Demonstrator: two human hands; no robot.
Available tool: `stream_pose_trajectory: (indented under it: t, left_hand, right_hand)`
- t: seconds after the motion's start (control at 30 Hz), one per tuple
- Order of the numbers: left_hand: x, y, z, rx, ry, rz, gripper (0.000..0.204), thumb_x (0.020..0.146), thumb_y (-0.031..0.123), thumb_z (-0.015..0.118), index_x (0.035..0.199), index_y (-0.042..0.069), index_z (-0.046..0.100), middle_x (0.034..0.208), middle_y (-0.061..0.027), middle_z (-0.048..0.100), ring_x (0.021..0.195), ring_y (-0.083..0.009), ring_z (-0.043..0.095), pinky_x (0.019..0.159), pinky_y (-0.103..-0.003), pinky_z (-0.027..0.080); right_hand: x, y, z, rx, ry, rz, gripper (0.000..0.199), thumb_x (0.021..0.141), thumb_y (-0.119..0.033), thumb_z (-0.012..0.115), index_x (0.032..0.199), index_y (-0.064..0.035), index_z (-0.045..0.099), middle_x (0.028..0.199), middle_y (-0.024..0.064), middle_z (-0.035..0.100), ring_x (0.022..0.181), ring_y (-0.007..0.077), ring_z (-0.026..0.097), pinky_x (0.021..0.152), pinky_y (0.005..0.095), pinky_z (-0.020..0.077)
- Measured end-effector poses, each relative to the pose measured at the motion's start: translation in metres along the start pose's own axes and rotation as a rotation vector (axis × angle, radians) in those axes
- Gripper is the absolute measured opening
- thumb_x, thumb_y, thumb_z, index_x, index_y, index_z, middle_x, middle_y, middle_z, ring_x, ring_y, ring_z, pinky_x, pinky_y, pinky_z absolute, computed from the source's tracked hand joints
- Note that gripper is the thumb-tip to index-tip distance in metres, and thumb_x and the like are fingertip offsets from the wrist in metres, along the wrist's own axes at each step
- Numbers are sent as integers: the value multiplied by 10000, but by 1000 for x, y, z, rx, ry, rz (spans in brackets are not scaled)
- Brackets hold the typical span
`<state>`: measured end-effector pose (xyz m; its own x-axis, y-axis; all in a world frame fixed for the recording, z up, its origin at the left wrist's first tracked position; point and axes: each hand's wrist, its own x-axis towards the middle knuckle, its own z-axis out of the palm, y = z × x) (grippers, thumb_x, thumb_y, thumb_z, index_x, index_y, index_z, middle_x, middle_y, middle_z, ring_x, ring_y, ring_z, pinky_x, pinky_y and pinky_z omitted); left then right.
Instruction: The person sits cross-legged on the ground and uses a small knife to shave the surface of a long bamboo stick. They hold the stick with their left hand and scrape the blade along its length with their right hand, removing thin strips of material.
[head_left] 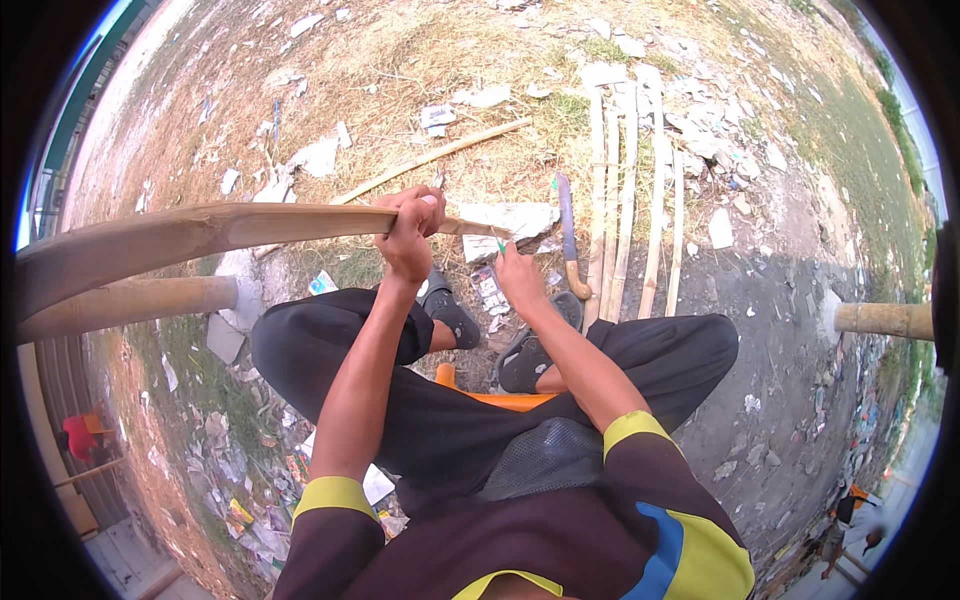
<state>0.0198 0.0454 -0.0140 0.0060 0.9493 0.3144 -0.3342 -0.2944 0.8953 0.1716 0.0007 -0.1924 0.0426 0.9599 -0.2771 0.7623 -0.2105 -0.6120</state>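
Note:
A long split bamboo strip (250, 228) runs from the far left across in front of me, its thin end (475, 227) above a pale stone block (520, 217). My left hand (410, 235) is wrapped round the strip near that end. My right hand (520, 275) is closed at the strip's tip, with a small green piece (502, 246) showing at its fingers; the rest of what it grips is hidden. To the right of the block lies a machete (568, 225) with a dark blade and a wooden handle.
Several bamboo strips (628, 190) lie side by side on the right, and another strip (440, 153) lies ahead. Thick bamboo poles stick in from the left (150, 300) and right (885, 320). My feet are on littered ground, and an orange seat (510, 401) is under me. Someone (855, 525) is at the lower right.

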Motion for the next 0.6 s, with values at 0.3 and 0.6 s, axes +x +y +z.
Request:
stream_pose_trajectory:
  t: [0.3,0.6]
  left_hand:
    - [5,1,2,34,-14,0,347,782,107,445,507,102,234,458,-8,257,429,-101,189,432,-298,186]
    - [5,-3,-4,-24,-35,-27,342,791,86,454,518,71,250,481,1,256,453,-93,208,439,-295,169]
  right_hand:
    - [1,-4,-1,-66,-5,3,285,934,-232,469,993,34,553,759,292,637,777,459,639,714,540,510]
    - [13,26,17,-35,-4,-4,288,935,-231,462,1000,37,544,771,296,636,791,474,629,718,542,505]
